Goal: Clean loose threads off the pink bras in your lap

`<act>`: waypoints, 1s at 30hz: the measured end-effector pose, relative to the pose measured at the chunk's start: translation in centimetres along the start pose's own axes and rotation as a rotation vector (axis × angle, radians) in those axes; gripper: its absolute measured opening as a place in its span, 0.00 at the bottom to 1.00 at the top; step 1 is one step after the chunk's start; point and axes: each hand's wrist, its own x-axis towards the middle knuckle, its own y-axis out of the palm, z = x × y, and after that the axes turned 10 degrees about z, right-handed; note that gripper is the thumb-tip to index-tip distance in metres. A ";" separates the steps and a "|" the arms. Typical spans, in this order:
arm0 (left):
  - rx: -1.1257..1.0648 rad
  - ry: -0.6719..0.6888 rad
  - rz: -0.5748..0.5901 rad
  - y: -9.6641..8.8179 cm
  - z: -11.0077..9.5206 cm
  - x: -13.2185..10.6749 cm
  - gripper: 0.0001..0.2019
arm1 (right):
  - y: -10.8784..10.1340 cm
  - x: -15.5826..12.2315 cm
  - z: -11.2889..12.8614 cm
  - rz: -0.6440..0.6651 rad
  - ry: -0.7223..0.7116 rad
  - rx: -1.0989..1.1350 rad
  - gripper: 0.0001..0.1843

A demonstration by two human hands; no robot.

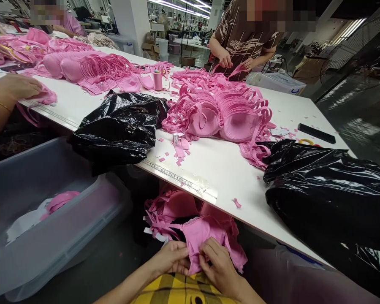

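Low in the view, below the table edge, my left hand and my right hand both pinch the lower edge of a pink bra that lies in my lap. Their fingers are closed on the fabric, close together. More pink bra cups and straps bunch up behind it, just under the white table.
A stack of pink bras and scattered pink offcuts lie mid-table. Black plastic bags sit at left and right. A grey plastic bin stands at left. One person stands across the table handling straps; another's arm rests at far left.
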 end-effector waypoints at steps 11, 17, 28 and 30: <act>0.268 -0.013 -0.203 -0.7 1.3 0.9 0.28 | -0.2 0.6 1.2 0.114 0.148 0.137 0.05; 0.385 -0.020 -0.258 -0.9 2.2 1.5 0.29 | 0.4 1.3 2.1 0.207 0.426 0.084 0.04; 0.775 0.213 -0.244 -0.5 1.0 0.6 0.22 | 1.0 2.4 2.8 -0.021 0.391 0.140 0.06; 0.752 0.247 -0.260 -0.6 0.8 0.6 0.20 | 1.0 2.5 3.0 -0.071 0.331 0.166 0.07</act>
